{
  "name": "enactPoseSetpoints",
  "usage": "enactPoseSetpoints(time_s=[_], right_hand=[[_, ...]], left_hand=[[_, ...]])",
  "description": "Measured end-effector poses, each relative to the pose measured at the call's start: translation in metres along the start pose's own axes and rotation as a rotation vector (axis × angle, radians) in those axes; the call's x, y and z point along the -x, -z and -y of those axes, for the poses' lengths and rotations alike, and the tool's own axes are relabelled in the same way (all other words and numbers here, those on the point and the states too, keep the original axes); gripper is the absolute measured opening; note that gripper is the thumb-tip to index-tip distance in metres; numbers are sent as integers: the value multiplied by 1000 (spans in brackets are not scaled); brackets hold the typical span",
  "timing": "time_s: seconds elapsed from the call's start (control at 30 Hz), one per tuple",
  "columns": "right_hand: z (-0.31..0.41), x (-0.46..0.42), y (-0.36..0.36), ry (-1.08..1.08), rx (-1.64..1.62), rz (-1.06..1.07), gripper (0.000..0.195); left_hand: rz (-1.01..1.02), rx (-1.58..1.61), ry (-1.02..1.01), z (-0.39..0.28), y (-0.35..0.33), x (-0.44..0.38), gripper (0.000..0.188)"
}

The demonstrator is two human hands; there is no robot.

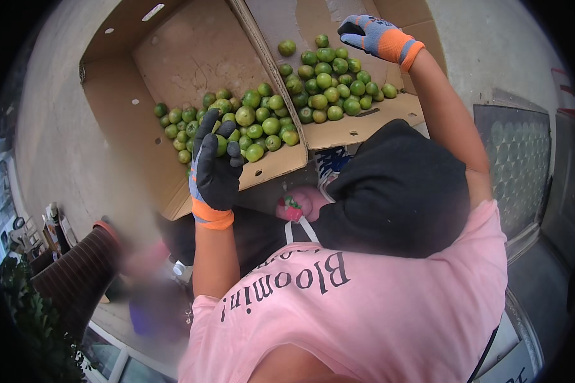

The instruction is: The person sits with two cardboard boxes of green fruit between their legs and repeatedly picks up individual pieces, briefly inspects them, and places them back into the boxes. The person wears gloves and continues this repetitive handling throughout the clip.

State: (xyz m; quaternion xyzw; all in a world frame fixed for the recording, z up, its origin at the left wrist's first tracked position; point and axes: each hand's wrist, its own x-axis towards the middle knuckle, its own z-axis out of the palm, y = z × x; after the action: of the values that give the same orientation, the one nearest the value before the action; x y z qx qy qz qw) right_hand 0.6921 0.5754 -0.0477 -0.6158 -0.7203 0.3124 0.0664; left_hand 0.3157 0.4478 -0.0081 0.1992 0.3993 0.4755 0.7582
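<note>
My left hand [215, 167], in a grey and black coated work glove with an orange cuff, is turned palm up. Its fingers curl around a small green citrus fruit [221, 145]. Just beyond it, a heap of similar green citrus fruits [245, 116] lies in the left cardboard box [196, 52]. My right hand [376, 38], gloved the same way, hovers over the far side of the right cardboard box [311, 19]. Its fingers bend inward, and the palm is mostly hidden. Below and left of it sits a second heap of green citrus fruits [324, 80].
A doubled cardboard wall [263, 52] divides the boxes. My bent knee [402, 186] in black cloth is close to the right box's near flap. A brown ribbed pot [79, 273] stands at left on the concrete floor [81, 158]. A framed mat [512, 158] lies at right.
</note>
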Motion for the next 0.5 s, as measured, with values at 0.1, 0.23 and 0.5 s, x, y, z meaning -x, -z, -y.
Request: enactPoseSetpoints(time_s=[0.1, 0.23, 0.5], right_hand=[[-63, 4, -22, -337, 267, 284, 34], [-116, 11, -62, -394, 399, 456, 35], [-140, 20, -97, -346, 557, 552, 44]], left_hand=[[-420, -565, -216, -1, 41, -10, 59], [-423, -1385, -486, 12, 97, 2, 69], [-424, -1706, -452, 30, 66, 12, 73]])
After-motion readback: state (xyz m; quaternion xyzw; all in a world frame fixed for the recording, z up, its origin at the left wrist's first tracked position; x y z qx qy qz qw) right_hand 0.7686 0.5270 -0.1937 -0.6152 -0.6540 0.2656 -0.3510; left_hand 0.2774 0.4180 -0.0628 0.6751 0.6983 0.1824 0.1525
